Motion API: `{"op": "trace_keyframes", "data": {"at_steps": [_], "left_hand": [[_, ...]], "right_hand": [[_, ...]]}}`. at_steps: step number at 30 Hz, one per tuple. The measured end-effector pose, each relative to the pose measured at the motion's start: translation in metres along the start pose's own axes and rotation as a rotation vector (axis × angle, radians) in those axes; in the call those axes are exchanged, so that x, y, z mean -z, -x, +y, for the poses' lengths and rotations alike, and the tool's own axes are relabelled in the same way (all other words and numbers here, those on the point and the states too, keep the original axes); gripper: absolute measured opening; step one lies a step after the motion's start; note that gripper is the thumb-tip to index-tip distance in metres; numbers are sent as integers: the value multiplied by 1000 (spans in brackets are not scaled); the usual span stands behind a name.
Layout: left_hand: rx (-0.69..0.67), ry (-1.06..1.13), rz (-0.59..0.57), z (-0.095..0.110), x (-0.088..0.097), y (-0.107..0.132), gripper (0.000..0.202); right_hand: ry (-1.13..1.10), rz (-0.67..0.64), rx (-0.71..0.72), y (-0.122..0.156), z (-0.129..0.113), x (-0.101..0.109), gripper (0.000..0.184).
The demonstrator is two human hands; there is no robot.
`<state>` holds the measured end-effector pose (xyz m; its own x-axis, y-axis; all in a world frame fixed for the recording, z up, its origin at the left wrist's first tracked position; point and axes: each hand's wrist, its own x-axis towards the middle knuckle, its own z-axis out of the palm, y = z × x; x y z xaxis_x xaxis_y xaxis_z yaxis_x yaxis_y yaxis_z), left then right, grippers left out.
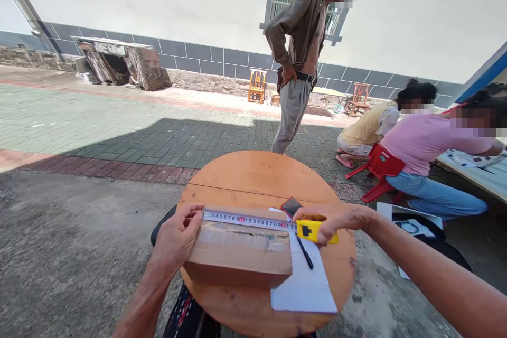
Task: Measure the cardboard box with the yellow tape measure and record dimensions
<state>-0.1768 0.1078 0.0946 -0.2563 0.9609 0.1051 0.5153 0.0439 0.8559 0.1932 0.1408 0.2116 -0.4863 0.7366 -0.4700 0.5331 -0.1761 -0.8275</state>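
Note:
A taped cardboard box [237, 253] rests on the round wooden table [257, 174]. Along its top far edge runs the pulled-out blade of a yellow tape measure [304, 231]. My left hand [178, 237] pinches the blade's end at the box's left corner. In my right hand [340, 222] is the yellow case, just past the box's right end. White paper [304, 290] lies partly under the box, with a black pen [304, 252] on it. A dark phone-like object with a red edge [291, 206] sits behind the blade, near my right hand.
Beyond the table stands a person [297, 58] with a hand on the hip. Two people sit low at the right by another table [475, 169], one on a red plastic chair [382, 169]. Small wooden chairs [257, 86] stand along the wall.

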Motion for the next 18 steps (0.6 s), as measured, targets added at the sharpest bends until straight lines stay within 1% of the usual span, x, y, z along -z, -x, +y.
{"op": "trace_keyframes", "data": {"at_steps": [2, 4, 9, 13, 15, 18], "left_hand": [[6, 10, -3, 0, 0, 0, 48], [8, 16, -12, 1, 0, 1, 47], [1, 20, -30, 2, 1, 0, 45], [4, 38, -25, -1, -1, -2, 45], [-3, 46, -22, -1, -2, -1, 45], [-7, 68, -22, 3, -1, 1, 50]], "right_hand": [[-58, -9, -11, -2, 4, -1, 44], [-61, -40, -14, -2, 5, -1, 44], [46, -166, -62, -4, -9, 0, 46], [140, -177, -66, -5, -18, -3, 45], [150, -175, -66, -7, -16, -5, 45], [116, -186, -86, -13, -4, -4, 48]]}}
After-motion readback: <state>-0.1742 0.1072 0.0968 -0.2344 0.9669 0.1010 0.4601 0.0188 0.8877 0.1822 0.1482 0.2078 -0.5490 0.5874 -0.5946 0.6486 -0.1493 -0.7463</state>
